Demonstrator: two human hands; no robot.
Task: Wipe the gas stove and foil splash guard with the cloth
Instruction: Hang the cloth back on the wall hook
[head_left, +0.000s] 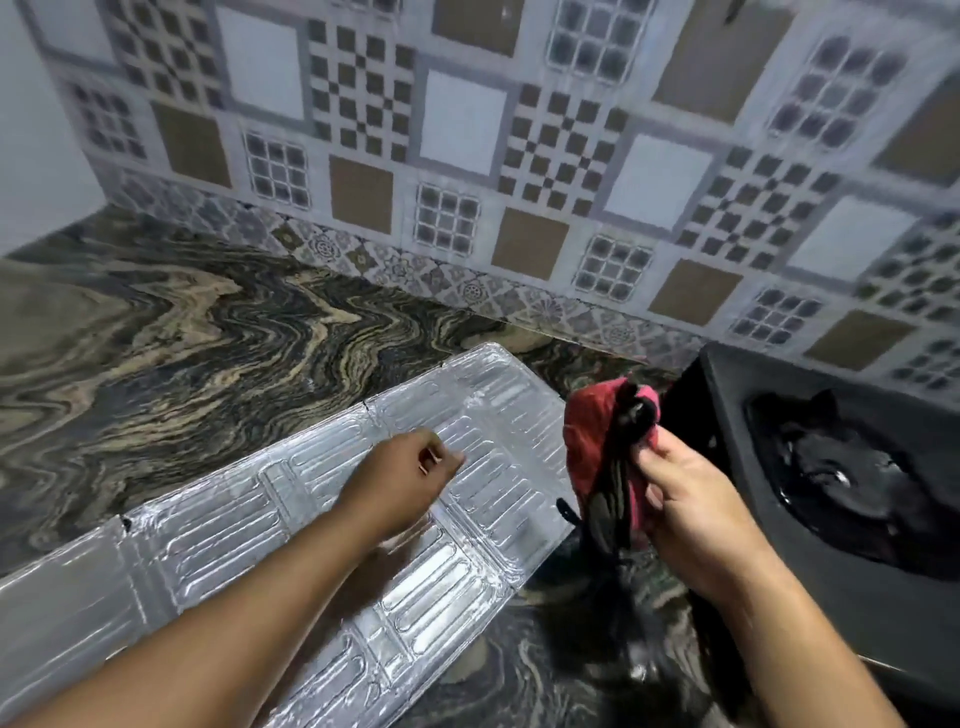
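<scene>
Pinching the cloth (605, 457), the right hand (691, 499) hovers at three o'clock of the foil splash guard (270, 525), whose long axis runs eight-to-two; the left hand (400, 473), fingers curled under, rests on it.

I count one foil splash guard (322, 525), one cloth (597, 447), one gas stove (841, 467), and two hands in my view.

Swirled dark-and-tan stone countertop (182, 332); behind it, patterned wall tiles (467, 156) in checks, grids, plain squares
</scene>
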